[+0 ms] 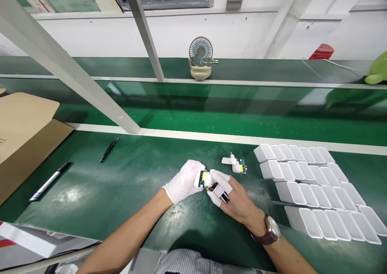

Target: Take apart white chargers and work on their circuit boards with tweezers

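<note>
Both of my hands meet over the green table mat near its middle. My left hand (185, 181), in a white glove, grips a small white part with a green circuit board (205, 179) from the left. My right hand (232, 196), with white finger cots on some fingertips and a watch on the wrist, holds the same part from the right. Just beyond my hands, another small circuit board with white plastic pieces (235, 164) lies on the mat.
Rows of white rectangular plastic housings (314, 189) lie at the right. A cardboard box (24, 137) stands at the left, with a marker pen (50, 181) and black tweezers (109, 150) nearby. A small desk fan (200, 58) sits beyond the green conveyor belt (211, 108). A slanted metal frame post (75, 80) crosses the left.
</note>
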Demonstrator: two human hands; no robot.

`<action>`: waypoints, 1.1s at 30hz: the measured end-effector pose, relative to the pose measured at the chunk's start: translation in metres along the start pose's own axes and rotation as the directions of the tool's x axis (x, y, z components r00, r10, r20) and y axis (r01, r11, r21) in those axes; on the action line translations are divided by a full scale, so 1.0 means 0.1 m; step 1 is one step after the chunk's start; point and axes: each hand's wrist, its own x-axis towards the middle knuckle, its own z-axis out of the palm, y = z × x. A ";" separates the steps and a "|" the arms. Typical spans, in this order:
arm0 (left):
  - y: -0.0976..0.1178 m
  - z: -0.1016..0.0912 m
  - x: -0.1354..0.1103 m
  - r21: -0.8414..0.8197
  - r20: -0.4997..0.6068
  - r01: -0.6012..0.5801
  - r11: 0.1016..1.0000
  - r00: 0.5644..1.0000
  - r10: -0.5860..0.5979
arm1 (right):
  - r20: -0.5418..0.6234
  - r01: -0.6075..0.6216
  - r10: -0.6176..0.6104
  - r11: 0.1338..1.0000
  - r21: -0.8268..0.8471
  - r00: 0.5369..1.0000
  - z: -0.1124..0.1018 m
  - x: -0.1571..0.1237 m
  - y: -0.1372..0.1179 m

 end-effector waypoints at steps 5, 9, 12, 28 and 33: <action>-0.04 0.02 -0.01 -0.009 -0.008 -0.063 0.998 0.998 0.063 | -0.035 0.043 -0.043 0.999 -0.006 0.998 -0.02 0.02 -0.01; -0.05 0.02 -0.01 -0.006 0.008 -0.069 0.998 0.998 0.069 | -0.055 0.065 -0.066 0.998 -0.020 0.996 -0.05 0.04 -0.02; -0.05 0.02 -0.02 -0.013 0.010 -0.065 0.998 0.998 0.066 | -0.043 0.070 -0.071 0.997 -0.022 0.997 -0.05 0.03 -0.01; -0.05 0.06 -0.04 -0.006 -0.005 0.003 1.000 1.000 -0.003 | 0.024 -0.054 0.053 0.998 0.025 0.998 0.01 -0.04 0.01; -0.04 0.04 -0.03 0.009 -0.010 0.010 1.000 1.000 -0.010 | 0.016 -0.044 0.043 0.998 0.039 0.999 0.02 -0.02 0.01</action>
